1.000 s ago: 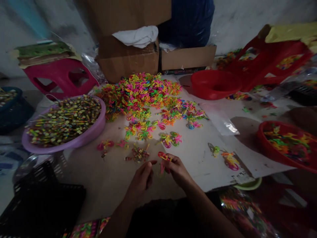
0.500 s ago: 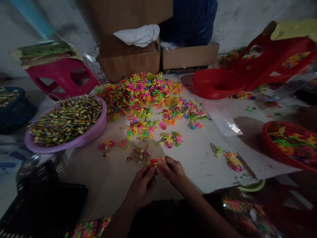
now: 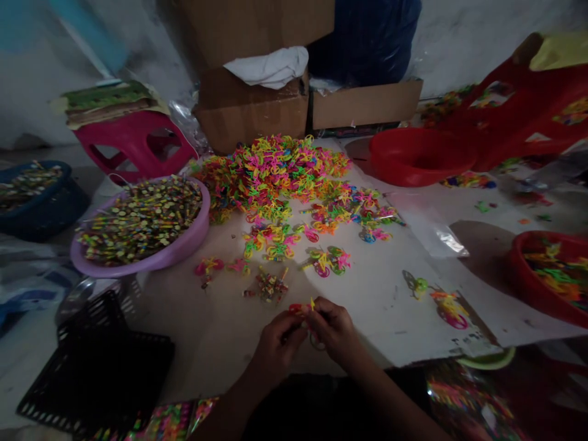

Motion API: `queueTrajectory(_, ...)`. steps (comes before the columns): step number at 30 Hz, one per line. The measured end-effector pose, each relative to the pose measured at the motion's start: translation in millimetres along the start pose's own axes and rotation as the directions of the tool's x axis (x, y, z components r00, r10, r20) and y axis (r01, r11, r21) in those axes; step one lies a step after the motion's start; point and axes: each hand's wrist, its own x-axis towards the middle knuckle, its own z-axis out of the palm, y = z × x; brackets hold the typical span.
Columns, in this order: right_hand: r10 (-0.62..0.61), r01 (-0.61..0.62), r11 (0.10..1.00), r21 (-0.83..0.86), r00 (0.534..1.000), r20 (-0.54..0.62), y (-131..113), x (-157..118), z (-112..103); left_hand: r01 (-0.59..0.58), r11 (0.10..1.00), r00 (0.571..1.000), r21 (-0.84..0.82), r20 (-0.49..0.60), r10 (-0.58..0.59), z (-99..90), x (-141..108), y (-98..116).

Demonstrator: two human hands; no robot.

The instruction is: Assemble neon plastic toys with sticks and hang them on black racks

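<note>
My left hand [image 3: 281, 338] and my right hand [image 3: 334, 327] meet above the front of the table, both closed on a small red, yellow and pink plastic toy [image 3: 297, 308]. Fingers hide much of it; a yellow tip sticks up by my right thumb. Just beyond lies a small heap of short patterned sticks [image 3: 270, 284]. Farther back are a few colourful plastic toys with wheel-like rings [image 3: 328, 262], and behind them a large pile of similar bright pieces [image 3: 280, 168].
To the left stand a purple basin [image 3: 204, 220] full of patterned sticks and a black plastic crate [image 3: 105, 367]. Rightward are a red basin [image 3: 381, 165], another red basin [image 3: 517, 263] holding coloured pieces, and a clear plastic bag [image 3: 427, 226]. Cardboard boxes [image 3: 252, 107] back the table.
The view has swung slightly left, so everything sits farther right in the picture. Both hands stay together on the toy, with their fingers shifted a little.
</note>
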Motion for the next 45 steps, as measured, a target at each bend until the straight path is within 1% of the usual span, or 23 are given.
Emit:
queueTrajectory(3, 0.008, -0.011, 0.989, -0.148, 1.000, -0.017, 7, 13, -22, -0.050, 0.988, 0.999, 0.148, -0.003, 0.051, -9.3, 6, -9)
queueTrajectory(5, -0.023, -0.041, 0.921, -0.388, 0.987, -0.159, 13, 27, -49, 0.043, 0.956, 0.979, 0.290, -0.204, 0.018, -27.2, 11, -20)
queueTrajectory(7, -0.161, -0.151, 0.749, -0.646, 0.903, -0.397, 19, 40, -74, 0.190, 0.873, 0.880, 0.449, -0.471, 0.051, -51.4, 17, -29)
queueTrajectory(9, -0.346, -0.175, 0.597, -0.783, 0.825, -0.448, 25, 47, -82, 0.261, 0.768, 0.788, 0.585, -0.589, 0.181, -74.7, 25, -34)
queueTrajectory(12, -0.475, 0.126, 0.528, -0.840, 0.864, -0.169, 35, 45, -57, 0.240, 0.697, 0.749, 0.675, -0.586, 0.310, -97.0, 43, -38)
queueTrajectory(15, -0.504, 0.419, 0.516, -0.747, 0.854, 0.131, 44, 34, -13, 0.192, 0.691, 0.768, 0.697, -0.545, 0.336, -108.7, 65, -42)
queueTrajectory(17, -0.528, 0.478, 0.546, -0.689, 0.834, 0.160, 46, 29, 5, 0.168, 0.693, 0.780, 0.701, -0.525, 0.341, -115.6, 73, -43)
queueTrajectory(19, -0.554, 0.493, 0.625, -0.605, 0.827, 0.101, 42, 26, 8, 0.169, 0.701, 0.765, 0.693, -0.541, 0.350, -119.2, 71, -39)
queueTrajectory(21, -0.559, 0.493, 0.714, -0.497, 0.829, 0.020, 33, 26, 2, 0.145, 0.752, 0.750, 0.644, -0.567, 0.341, -113.1, 59, -27)
queueTrajectory(22, -0.546, 0.483, 0.757, -0.440, 0.837, -0.020, 26, 27, -1, 0.108, 0.794, 0.770, 0.598, -0.556, 0.314, -105.3, 51, -19)
queueTrajectory(24, -0.494, 0.462, 0.831, -0.310, 0.869, -0.028, 12, 29, -5, -0.018, 0.934, 0.901, 0.358, -0.399, 0.171, -82.7, 33, -1)
queueTrajectory(25, -0.453, 0.442, 0.866, -0.234, 0.891, 0.009, 6, 30, -6, -0.042, 0.971, 0.968, 0.234, -0.231, 0.098, -70.3, 26, 6)
queueTrajectory(26, -0.405, 0.408, 0.898, -0.163, 0.913, 0.051, 1, 31, -5, -0.017, 0.989, 0.995, 0.146, -0.091, 0.031, -59.1, 21, 10)
queueTrajectory(27, -0.357, 0.362, 0.926, -0.110, 0.932, 0.070, -2, 31, -4, 0.034, 0.993, 0.998, 0.113, -0.060, -0.028, -50.4, 17, 11)
queueTrajectory(29, -0.250, 0.249, 0.967, -0.049, 0.968, -0.011, -3, 32, -3, 0.193, 0.942, 0.962, 0.275, -0.242, -0.126, -43.4, 18, 3)
queueTrajectory(31, -0.099, 0.104, 0.994, 0.023, 0.984, -0.148, 2, 33, -5, 0.399, 0.779, 0.845, 0.484, -0.524, -0.108, -49.3, 27, -14)
queueTrajectory(32, -0.012, 0.027, 0.996, 0.084, 0.985, -0.174, 5, 33, -6, 0.479, 0.690, 0.794, 0.542, -0.603, -0.077, -55.3, 32, -22)
queueTrajectory(34, 0.158, -0.121, 0.961, 0.249, 0.978, -0.137, 11, 33, -9, 0.541, 0.609, 0.756, 0.580, -0.653, -0.049, -68.8, 42, -36)
queueTrajectory(36, 0.265, -0.205, 0.890, 0.407, 0.959, -0.097, 15, 32, -10, 0.518, 0.615, 0.771, 0.595, -0.636, -0.035, -79.2, 48, -41)
queueTrajectory(38, 0.302, -0.200, 0.846, 0.495, 0.944, -0.136, 16, 31, -10, 0.455, 0.633, 0.805, 0.626, -0.594, 0.008, -81.8, 47, -36)
queueTrajectory(40, 0.294, -0.153, 0.850, 0.504, 0.932, -0.212, 15, 29, -7, 0.322, 0.762, 0.858, 0.561, -0.514, 0.017, -73.2, 41, -27)
queueTrajectory(43, 0.244, -0.089, 0.869, 0.486, 0.932, -0.267, 11, 25, 1, 0.129, 0.987, 0.961, 0.099, -0.259, -0.100, -42.0, 29, -15)
queueTrajectory(45, 0.179, -0.040, 0.883, 0.467, 0.950, -0.257, 8, 23, 7, 0.123, 0.976, 0.985, -0.182, -0.098, -0.142, -18.9, 23, -11)
